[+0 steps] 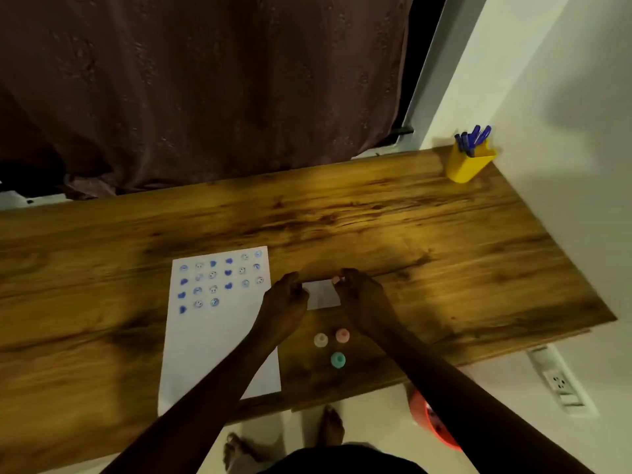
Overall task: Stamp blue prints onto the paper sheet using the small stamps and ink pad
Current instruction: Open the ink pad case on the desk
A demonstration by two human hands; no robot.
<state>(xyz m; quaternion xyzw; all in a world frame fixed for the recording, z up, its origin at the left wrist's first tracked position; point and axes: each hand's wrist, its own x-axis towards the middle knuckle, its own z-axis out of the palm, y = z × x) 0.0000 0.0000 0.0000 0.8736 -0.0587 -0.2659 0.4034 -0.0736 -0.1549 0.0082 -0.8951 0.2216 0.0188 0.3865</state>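
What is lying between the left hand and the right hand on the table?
In the head view, the white ink pad lies between the left hand and the right hand.

Wooden table [376,217] with dark grain, seen from above. At its far right corner, against the white wall [564,97], stands a yellow pen holder [468,164] containing several blue pens [473,138]. Beyond the far edge hangs a dark brown curtain [205,80]. Below the right edge, a white power strip [559,381] lies on the pale floor [376,415]; near the front edge, an orange-red object [429,422], partly hidden and unidentifiable.
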